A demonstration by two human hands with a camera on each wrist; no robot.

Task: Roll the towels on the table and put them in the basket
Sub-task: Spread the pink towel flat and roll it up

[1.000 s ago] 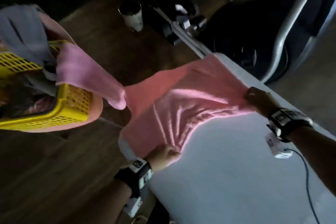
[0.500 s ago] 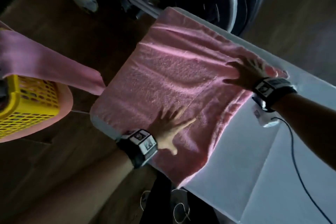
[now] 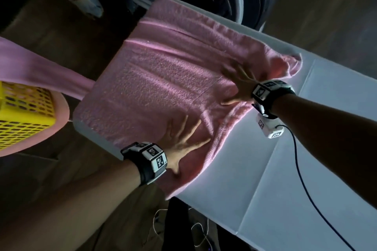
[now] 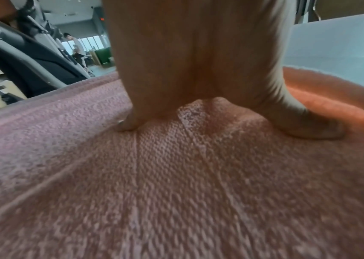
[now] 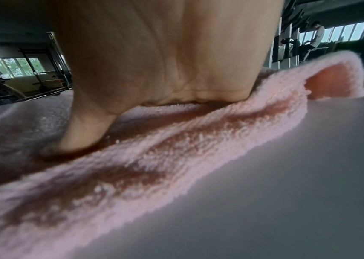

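Left hand [image 3: 183, 144]: open wide, fingers splayed, palm pressed flat on the towel, gripping nothing.
Right hand [image 3: 238, 83]: equally flat and spread, palm down on the same towel, thumb pointing toward the left hand.
Towel [image 3: 163, 79]: pink, laid over the end of the table [image 3: 285, 169], directly under both palms and reaching on past the fingertips.
Loose edge: at the heels of both hands, running from wrist to wrist; rumpled beside the right wrist, one corner curled up on that hand's little-finger side.
Long axis: not certain from here; seemingly along that wrist-side edge.
Step, as judged: smoothing before the roll.
Coming move, as judged: curled corner flattened first, then the wrist-side edge turned over and rolled away toward the fingertips, both hands sharing it.
Basket [image 3: 24, 118]: yellow, well apart beyond the left hand's outer side, nearer that hand; second pink towel [image 3: 40, 71] draped over it.
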